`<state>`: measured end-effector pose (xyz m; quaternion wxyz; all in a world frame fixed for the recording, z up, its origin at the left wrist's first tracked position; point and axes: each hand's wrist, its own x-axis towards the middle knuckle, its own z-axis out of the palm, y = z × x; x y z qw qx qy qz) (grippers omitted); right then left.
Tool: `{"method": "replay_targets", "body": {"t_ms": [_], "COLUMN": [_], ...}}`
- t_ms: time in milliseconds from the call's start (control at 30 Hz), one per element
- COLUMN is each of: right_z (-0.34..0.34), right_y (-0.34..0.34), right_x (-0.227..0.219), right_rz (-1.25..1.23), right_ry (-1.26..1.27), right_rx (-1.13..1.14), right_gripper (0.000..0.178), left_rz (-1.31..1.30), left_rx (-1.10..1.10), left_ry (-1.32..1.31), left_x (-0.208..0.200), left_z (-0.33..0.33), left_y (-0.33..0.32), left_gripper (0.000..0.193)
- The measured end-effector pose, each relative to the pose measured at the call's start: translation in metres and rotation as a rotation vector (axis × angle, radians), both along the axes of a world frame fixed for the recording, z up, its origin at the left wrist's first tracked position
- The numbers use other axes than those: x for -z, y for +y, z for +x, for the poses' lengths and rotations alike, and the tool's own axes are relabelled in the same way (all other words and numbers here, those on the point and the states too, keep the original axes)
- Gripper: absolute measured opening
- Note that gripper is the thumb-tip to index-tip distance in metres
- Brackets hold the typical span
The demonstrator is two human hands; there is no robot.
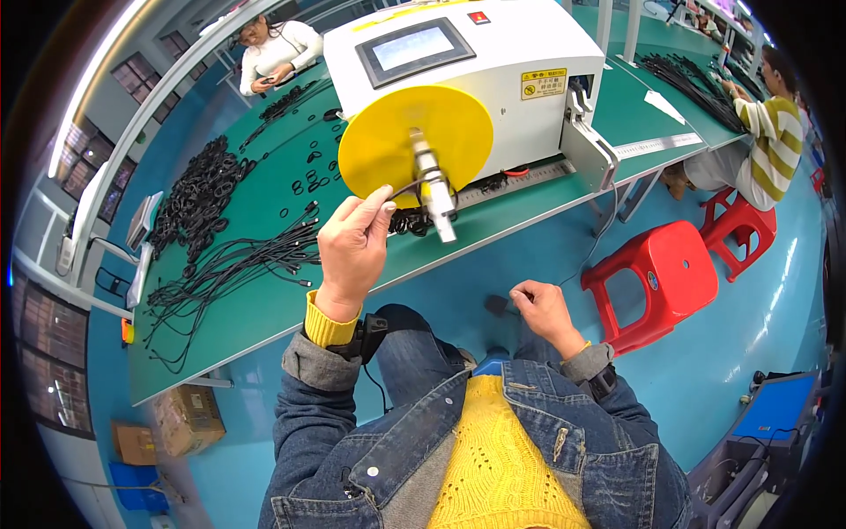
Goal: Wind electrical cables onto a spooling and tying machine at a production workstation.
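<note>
My left hand (pixel 352 251) is raised in front of the green table, thumb and forefinger pinched on a thin black cable (pixel 407 189). From there the cable runs to the metal winding spindle (pixel 432 187), which looks blurred. Behind the spindle is the round yellow disc (pixel 374 145) of a white winding machine (pixel 520 132) with a screen on top. Over my lap, apart from the machine, my right hand (pixel 548 316) is closed with curled fingers. A small dark bit shows at its fingertips, too small to name.
Black cables (pixel 238 256) and a heap of black loops (pixel 198 194) lie on the green table (pixel 401 264), left of the machine. Red stools (pixel 656 282) stand at right. Two people sit at the tables. Cardboard boxes (pixel 189 419) are at lower left.
</note>
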<state>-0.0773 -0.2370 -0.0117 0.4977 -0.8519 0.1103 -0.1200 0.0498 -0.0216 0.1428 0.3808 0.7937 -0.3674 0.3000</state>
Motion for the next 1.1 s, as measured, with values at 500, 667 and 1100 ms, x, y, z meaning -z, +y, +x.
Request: {"method": "replay_targets", "body": {"t_ms": [500,667,1100], "right_z": [0.002,0.033,0.11], "right_y": [-0.005,0.003,-0.002], "right_x": [-0.005,-0.056,-0.108], "right_rz": [0.021,-0.017,0.006], "right_ry": [-0.003,-0.369,-0.512], "right_rx": [-0.057,-0.097,-0.215], "right_gripper": [0.018,0.013,0.079], "left_rz": [0.021,0.292,0.541], "left_rx": [-0.03,-0.206,-0.321], "left_ry": [-0.082,-0.288,-0.141], "left_x": [0.021,0.007,-0.012], "left_z": [-0.011,-0.019,-0.024], "left_y": [-0.018,-0.04,-0.049], "left_gripper": [0.023,0.026,0.036]}}
